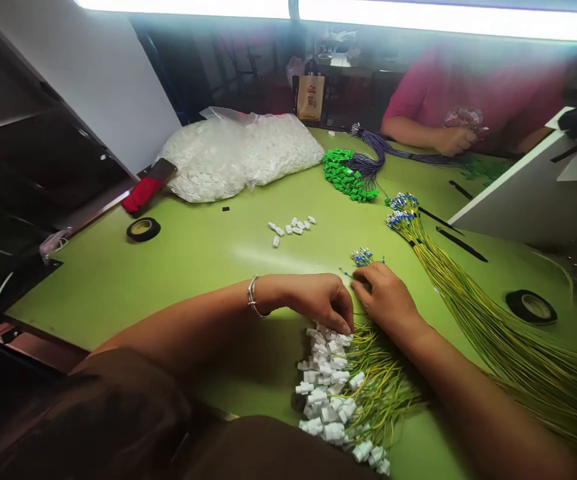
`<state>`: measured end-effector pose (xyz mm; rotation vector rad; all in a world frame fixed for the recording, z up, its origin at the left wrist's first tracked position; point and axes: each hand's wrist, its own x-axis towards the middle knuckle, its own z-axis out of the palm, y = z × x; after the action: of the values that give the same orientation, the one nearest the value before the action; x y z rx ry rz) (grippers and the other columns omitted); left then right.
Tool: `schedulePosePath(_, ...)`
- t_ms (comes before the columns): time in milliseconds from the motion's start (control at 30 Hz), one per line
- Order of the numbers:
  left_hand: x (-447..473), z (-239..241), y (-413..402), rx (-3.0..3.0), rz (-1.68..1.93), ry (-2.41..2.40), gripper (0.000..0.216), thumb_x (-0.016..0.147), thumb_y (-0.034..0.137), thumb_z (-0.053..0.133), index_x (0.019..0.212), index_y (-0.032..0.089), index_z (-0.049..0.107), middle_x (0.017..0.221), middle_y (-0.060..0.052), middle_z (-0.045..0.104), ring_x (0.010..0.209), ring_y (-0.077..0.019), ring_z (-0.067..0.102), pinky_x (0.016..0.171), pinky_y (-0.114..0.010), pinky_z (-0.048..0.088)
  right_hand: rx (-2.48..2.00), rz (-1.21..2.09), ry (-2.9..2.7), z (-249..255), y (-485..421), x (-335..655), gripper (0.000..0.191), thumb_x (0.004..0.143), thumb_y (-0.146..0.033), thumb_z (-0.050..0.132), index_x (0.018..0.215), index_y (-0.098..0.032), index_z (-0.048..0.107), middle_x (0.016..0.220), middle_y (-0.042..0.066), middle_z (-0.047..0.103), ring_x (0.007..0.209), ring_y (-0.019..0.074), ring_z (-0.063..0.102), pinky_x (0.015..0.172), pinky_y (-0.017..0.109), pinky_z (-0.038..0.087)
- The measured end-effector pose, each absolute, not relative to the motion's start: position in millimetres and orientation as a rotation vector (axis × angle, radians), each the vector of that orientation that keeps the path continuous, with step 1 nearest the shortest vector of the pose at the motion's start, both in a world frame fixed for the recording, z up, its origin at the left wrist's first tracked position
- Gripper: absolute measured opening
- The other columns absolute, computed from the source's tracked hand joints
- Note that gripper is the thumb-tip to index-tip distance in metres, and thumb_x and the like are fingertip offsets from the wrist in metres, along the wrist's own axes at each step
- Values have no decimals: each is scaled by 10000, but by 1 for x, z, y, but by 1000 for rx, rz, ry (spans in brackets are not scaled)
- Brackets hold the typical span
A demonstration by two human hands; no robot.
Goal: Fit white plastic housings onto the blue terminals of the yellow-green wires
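My left hand (325,300), with a bracelet (253,297) at the wrist, reaches down to the top of a pile of white plastic connectors (331,363). Its fingertips close on a connector at the pile's upper edge, partly hidden by the fingers. Yellow-green wires (381,373) run rightward out of these connectors. Just to the right, my right hand (388,297) has its fingers bent together around a thin wire, whose blue-banded terminal (347,273) sticks out past the fingertips to the left. Beyond that hand lies a small bunch of blue-banded terminals (362,256).
Loose white connectors (295,227) lie mid-table. Behind them rest bags of white parts (243,157). Tape rolls (143,229) (531,306) lie left and right. A yellow-green wire bundle (448,280) and green connectors (348,177) occupy the right. A co-worker (468,100) sits opposite.
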<state>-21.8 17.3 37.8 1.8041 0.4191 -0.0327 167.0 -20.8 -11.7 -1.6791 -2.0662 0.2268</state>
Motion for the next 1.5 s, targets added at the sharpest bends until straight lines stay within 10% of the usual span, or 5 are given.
schedulePosePath(333, -99, 69, 97, 2131, -15, 1798, 290, 693, 389, 643, 609, 112, 657, 416, -36, 548, 430, -119, 505, 525, -233, 366, -1808, -118, -2309, -18, -30, 156, 176, 899, -266, 427, 820, -188, 563, 850, 58, 585, 718, 182, 547, 587, 294, 343)
schedulePosePath(733, -74, 45, 89, 2260, 169, 1565, 221, 555, 80, 588, 730, 152, 701, 662, -44, 636, 567, -134, 494, 559, -240, 333, -1881, 7, -2316, -13, -31, 153, 175, 902, -244, 418, 868, -174, 574, 905, 102, 596, 762, 213, 563, 607, 305, 363)
schedulePosePath(1500, -28, 7, 45, 819, 534, 813, 295, 569, 151, 825, 792, 57, 656, 731, -90, 694, 665, -132, 678, 707, -228, 545, -1437, 471, -1747, -11, -38, 158, 146, 792, -255, 546, 717, -199, 659, 713, 32, 665, 652, 155, 588, 669, 264, 459)
